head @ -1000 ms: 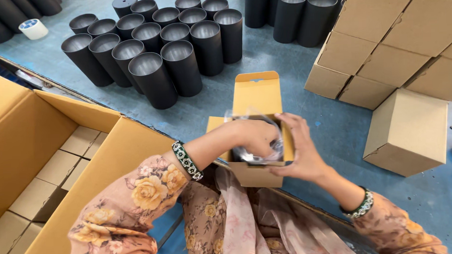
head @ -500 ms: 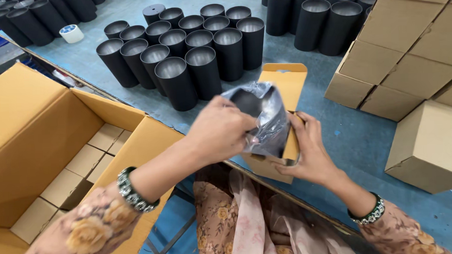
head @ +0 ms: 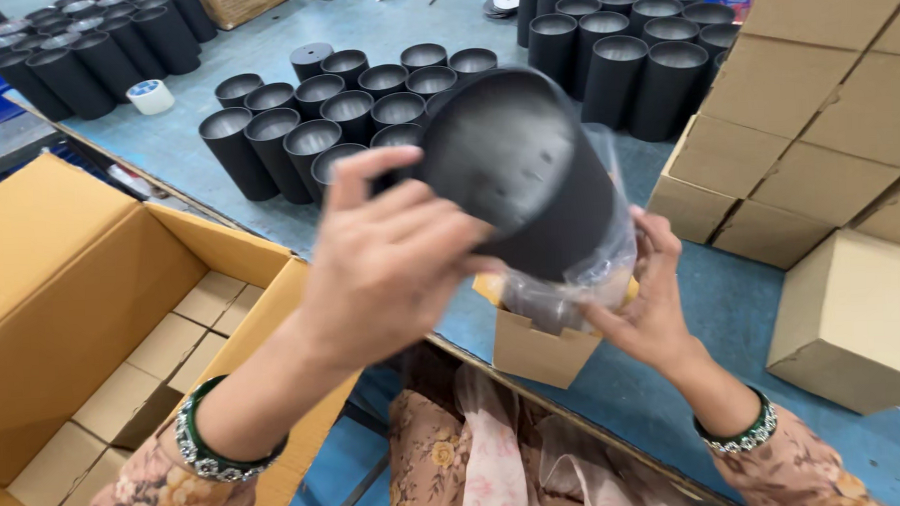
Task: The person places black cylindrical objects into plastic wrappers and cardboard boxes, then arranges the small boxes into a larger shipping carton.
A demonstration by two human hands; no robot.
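My left hand grips a black cylinder and holds it tilted above a small open cardboard box at the table's near edge. A clear plastic bag hangs around the cylinder's lower end and reaches down into the box. On the box's right side, my right hand holds the bag, fingers against the plastic. The inside of the box is hidden by the bag and the cylinder.
Several black cylinders stand in groups on the blue table, with more at the back right. Closed small cartons are stacked at right. A large open carton holding small boxes sits at left. A tape roll lies far left.
My left hand has lifted the black cylinder up out of the small box, with the plastic bag sliding down off it. The view has moved closer.
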